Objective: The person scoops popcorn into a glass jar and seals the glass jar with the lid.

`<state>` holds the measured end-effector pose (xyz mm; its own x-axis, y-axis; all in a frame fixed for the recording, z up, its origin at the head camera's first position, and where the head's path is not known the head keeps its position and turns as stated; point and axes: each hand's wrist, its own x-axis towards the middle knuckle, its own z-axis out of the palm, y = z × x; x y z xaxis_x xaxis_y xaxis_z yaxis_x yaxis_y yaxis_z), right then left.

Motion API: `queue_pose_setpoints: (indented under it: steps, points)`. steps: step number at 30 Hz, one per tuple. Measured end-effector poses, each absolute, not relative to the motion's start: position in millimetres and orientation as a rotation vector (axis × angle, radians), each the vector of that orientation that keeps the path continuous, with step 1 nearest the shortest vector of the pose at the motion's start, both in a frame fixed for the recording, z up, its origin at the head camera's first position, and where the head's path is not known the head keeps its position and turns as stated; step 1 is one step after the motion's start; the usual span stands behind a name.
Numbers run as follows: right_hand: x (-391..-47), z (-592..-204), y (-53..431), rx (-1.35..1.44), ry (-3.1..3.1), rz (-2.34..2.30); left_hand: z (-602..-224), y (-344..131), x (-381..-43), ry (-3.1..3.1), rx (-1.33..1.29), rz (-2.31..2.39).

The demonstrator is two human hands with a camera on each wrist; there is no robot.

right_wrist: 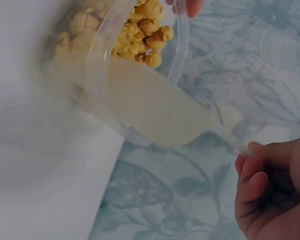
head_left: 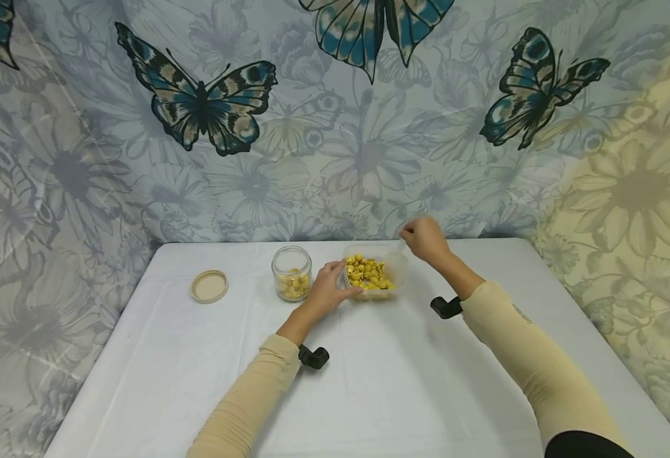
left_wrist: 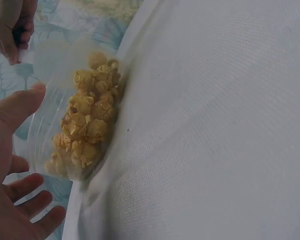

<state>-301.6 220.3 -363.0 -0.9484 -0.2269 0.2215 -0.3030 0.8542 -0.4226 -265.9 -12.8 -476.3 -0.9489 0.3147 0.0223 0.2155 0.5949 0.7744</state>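
Note:
A clear plastic container (head_left: pixel 372 295) of yellow, coated popcorn (head_left: pixel 366 270) stands near the table's far edge. My left hand (head_left: pixel 328 289) grips its left side, thumb at the front and index finger toward the back; the other fingers spread loosely in the left wrist view. My right hand (head_left: pixel 424 242) is raised past the container's far right corner. It pinches the handle of a translucent scoop (right_wrist: pixel 155 105), whose blade reaches into the container beside the popcorn. Just left of my left hand is a glass jar (head_left: pixel 292 259), lidless, with some popcorn (head_left: pixel 293 286) in its lower part.
A round, beige-rimmed lid (head_left: pixel 209 286) lies on the white-covered table (head_left: pixel 152 356), left of the jar. Behind the table hangs a butterfly-patterned cloth (head_left: pixel 369 159), close to the far edge. A black wrist camera (head_left: pixel 314 357) sits on my left cuff, another (head_left: pixel 446 308) on the right.

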Motion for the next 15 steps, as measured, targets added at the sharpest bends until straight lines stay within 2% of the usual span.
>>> queue_pose_setpoints:
  steps: [15]
  points:
    - [-287.6, -417.2, 236.7, -0.349, -2.624, 1.582, -471.7, -12.1, -265.7, 2.751, 0.44, 1.203]
